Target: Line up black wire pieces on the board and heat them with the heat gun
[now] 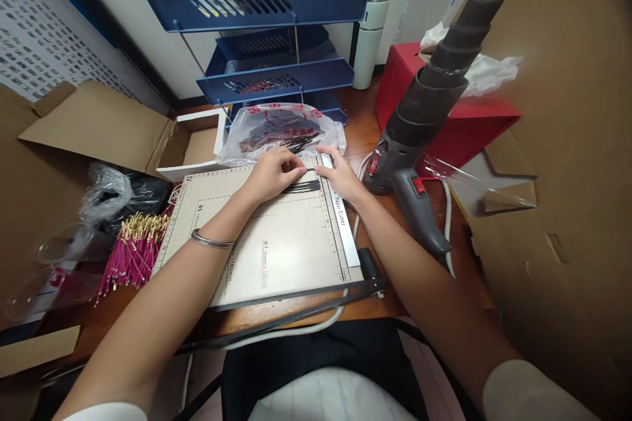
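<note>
My left hand (277,174) is closed in a pinch at the upper right of the cream paper cutter (291,243). My right hand (342,177) faces it, thumb and fingers bent together by the cutter's white strip (345,227). A thin black cord (310,170) spans the small gap between both sets of fingertips. Just below the fingers, several short black cords (303,187) lie side by side on the board. Beyond the hands, more black cords (300,143) poke out of a clear plastic bag (281,125) with red print.
On the right stands a dark grey heat gun (415,125), nozzle up, before a red box (397,72) with tissues. Maroon cords with gold tips (135,253) lie left of the cutter, near an open cardboard box (99,128). A blue tray rack (276,79) and pale green bottle (370,43) stand behind.
</note>
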